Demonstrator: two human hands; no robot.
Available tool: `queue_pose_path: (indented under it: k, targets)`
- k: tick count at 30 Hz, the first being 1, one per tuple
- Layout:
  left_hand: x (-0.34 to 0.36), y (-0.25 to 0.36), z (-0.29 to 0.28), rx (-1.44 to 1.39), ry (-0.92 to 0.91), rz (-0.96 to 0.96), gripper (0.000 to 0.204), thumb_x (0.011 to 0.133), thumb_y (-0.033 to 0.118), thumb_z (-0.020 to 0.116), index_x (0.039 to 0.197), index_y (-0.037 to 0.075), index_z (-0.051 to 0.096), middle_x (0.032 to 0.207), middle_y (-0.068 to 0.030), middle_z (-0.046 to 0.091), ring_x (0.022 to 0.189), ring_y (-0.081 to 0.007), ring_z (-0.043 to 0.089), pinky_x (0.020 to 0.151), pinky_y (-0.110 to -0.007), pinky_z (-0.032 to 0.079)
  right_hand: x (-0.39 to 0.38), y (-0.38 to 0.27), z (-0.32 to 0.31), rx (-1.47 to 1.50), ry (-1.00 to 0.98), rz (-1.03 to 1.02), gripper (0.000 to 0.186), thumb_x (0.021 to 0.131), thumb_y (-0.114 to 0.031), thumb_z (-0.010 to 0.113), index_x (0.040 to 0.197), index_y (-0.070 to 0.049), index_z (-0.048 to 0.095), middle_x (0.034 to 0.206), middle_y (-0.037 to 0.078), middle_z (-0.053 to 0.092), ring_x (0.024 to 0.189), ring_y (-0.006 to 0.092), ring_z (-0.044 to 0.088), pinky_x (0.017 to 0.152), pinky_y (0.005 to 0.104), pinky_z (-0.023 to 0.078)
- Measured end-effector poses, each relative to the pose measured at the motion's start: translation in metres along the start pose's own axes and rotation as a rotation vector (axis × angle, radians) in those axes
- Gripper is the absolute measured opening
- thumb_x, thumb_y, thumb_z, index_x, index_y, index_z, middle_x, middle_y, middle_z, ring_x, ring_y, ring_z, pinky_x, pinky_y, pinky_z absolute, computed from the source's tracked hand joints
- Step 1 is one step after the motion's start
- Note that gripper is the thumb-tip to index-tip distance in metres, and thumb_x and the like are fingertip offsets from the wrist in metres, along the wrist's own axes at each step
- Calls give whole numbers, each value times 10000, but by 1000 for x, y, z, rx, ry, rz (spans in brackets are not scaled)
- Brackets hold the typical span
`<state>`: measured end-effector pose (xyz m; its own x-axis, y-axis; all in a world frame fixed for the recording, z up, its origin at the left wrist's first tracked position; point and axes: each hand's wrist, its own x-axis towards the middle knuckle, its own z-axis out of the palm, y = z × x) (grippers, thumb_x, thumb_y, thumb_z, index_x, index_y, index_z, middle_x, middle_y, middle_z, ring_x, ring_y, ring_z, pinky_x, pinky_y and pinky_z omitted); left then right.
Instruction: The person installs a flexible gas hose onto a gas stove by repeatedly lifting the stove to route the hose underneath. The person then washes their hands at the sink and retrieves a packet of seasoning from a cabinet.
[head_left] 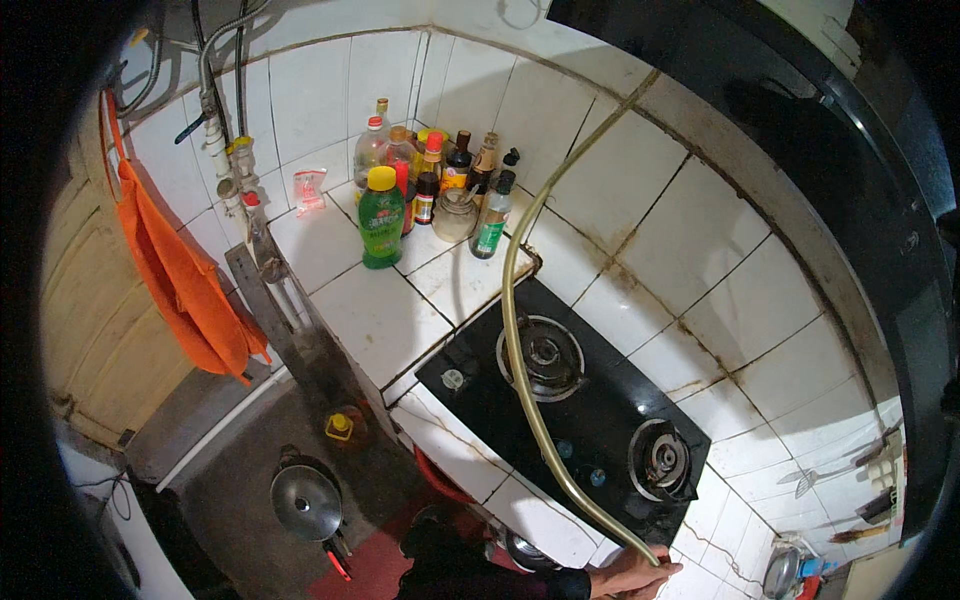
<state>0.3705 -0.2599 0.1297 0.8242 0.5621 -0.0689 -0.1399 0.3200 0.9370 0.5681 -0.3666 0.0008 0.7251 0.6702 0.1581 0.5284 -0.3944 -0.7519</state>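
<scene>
My left hand (pixel 632 573) reaches in from a dark sleeve at the lower edge and is closed around the lower end of a long yellowish-brown hose (pixel 533 410). The hose hangs in a curve in front of the black two-burner gas stove (pixel 610 425) and runs up toward the tiled wall below the range hood. Its near end is in the fingers, beside the stove's front right corner. A little skin shows just under this hand; it may be my right hand, mostly cut off by the frame, and its fingers cannot be made out.
Sauce bottles and a green bottle with a yellow cap (pixel 381 218) crowd the counter's back corner. A wok (pixel 306 502) and a small yellow-capped bottle (pixel 339 427) are on the floor at left. An orange cloth (pixel 185 270) hangs by the pipes. The black range hood (pixel 760 90) overhangs the right.
</scene>
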Motion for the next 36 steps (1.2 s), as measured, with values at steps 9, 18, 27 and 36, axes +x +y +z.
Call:
queue_pose_path:
  k: [9,18,27,36]
  targets:
    - [22,5,24,166,76,89,402,931,437,703,919,36,710,777,-118,708,708,-229,668,640,-390,528,33,-15,-22,118,-99,50,537,912,5,602,1426,13,448,1455,219,486,1194,329,594,1012,398,501]
    - [33,11,49,292,142,230,389,926,430,694,944,43,732,828,-135,731,747,-282,696,681,-429,568,55,-21,-54,327,-213,114,553,907,4,609,1434,9,441,1442,213,503,1183,318,605,1000,392,510]
    - [94,60,28,129,138,10,271,979,282,673,1036,18,653,874,-72,658,800,-165,628,658,-333,532,65,-25,-47,548,-343,-20,854,907,-154,772,1576,-57,250,1339,192,596,1193,280,623,977,394,544]
    - [82,55,-29,-156,87,84,278,900,57,775,1152,8,669,1168,-120,689,1046,-210,687,938,-336,577,121,-14,6,-30,-97,-1,549,905,-268,742,1345,11,568,1102,236,723,1047,423,692,915,442,541]
